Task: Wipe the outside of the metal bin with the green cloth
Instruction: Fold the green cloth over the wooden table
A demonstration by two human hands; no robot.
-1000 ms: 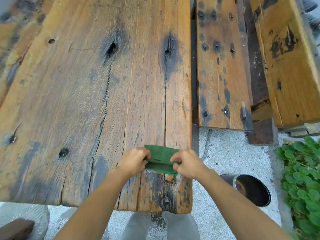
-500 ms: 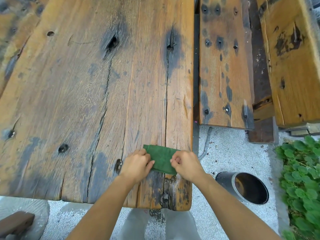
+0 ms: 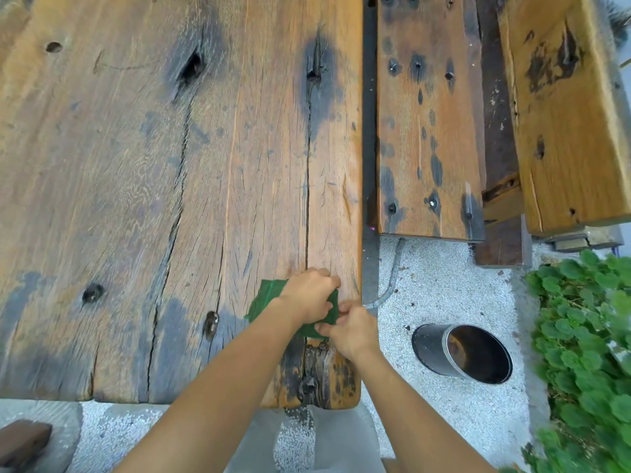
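The green cloth (image 3: 264,298) lies folded on the near right corner of the wooden table (image 3: 170,165). My left hand (image 3: 309,293) rests on top of it, fingers curled over its far right edge. My right hand (image 3: 348,324) pinches the cloth's near right corner. Most of the cloth is hidden under both hands. The metal bin (image 3: 461,353) lies tipped on the gravel ground to the right of the table, its dark open mouth facing me and to the right. Neither hand touches the bin.
A wooden bench plank (image 3: 426,131) runs beside the table on the right, another thick plank (image 3: 573,114) further right. Green leafy plants (image 3: 587,336) grow right of the bin. A grey flexible hose (image 3: 389,285) lies on the gravel. A dark block (image 3: 20,442) sits bottom left.
My left hand has slid right over the cloth, covering it. My right hand has shifted to the cloth's near right corner. The cloth stays on the table.
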